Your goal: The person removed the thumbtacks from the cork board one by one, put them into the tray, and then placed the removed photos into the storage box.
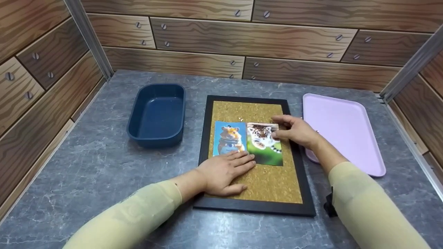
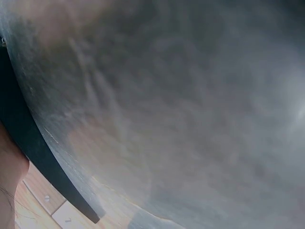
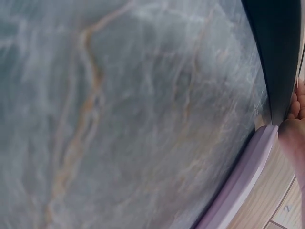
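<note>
A cork board [image 1: 277, 185] in a black frame [image 1: 254, 206] lies on the table. Two picture cards sit side by side on it: a hamster card [image 1: 228, 136] with a blue background and a tiger card [image 1: 266, 155] with green below. My left hand [image 1: 225, 173] rests flat, fingers spread, over the hamster card's lower part, its fingertips reaching the tiger card's edge. At the tiger card's upper right, my right hand [image 1: 297, 131] touches it with the thumb, the index finger stretched past the corner. Both wrist views show mostly tabletop and the frame's edge.
A deep blue bin [image 1: 155, 141] stands left of the board. To the right lies a lilac tray [image 1: 342, 131], partly behind my right forearm. A small whitish bit [image 1: 241, 119] is on the cork above the cards. Wood-patterned walls [image 1: 225, 34] enclose the grey marbled table [image 1: 90, 166].
</note>
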A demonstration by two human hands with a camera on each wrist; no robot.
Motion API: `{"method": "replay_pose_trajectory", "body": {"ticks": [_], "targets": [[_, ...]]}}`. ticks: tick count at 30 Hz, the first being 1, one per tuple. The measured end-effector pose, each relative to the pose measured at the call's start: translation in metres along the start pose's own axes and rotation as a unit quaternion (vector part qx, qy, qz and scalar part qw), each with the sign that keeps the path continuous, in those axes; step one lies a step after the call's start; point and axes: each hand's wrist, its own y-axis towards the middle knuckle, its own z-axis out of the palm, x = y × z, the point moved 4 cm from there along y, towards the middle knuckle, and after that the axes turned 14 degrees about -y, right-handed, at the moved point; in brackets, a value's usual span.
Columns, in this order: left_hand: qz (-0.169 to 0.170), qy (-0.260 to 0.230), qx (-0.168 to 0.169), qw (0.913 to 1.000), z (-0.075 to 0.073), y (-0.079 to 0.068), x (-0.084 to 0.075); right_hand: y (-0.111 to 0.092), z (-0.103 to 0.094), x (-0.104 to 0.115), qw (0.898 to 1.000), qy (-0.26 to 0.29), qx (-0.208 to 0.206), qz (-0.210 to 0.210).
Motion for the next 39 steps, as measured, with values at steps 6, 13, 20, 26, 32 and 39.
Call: {"method": "replay_pose_trajectory", "body": {"ticks": [6, 13, 20, 26, 32, 39], "targets": [[0.001, 0.001, 0.000, 1.0000, 0.0006, 0.0000, 0.0003, 0.0002, 0.0012, 0.0008, 1.000, -0.016, -0.006, -0.003], [0.004, 0.001, 0.000, 1.0000, -0.0014, -0.0001, -0.0002, 0.0004, 0.0002, 0.0010, 1.000, -0.027, -0.015, -0.008], [0.001, -0.004, 0.002, 1.0000, -0.0008, -0.0001, 0.0005, 0.0006, 0.0003, -0.0002, 1.000, -0.024, -0.017, -0.008], [0.000, 0.002, 0.001, 1.0000, 0.0011, -0.0003, 0.0006, -0.0006, 0.0009, -0.0001, 1.000, -0.017, -0.011, -0.004], [-0.001, 0.005, 0.004, 1.0000, 0.0012, -0.0008, 0.0007, -0.0012, 0.0017, 0.0001, 1.000, 0.000, -0.006, -0.003], [-0.004, 0.002, 0.011, 0.9999, 0.0010, 0.0001, 0.0007, -0.0003, 0.0016, -0.0006, 0.999, 0.039, -0.003, -0.002]]}}
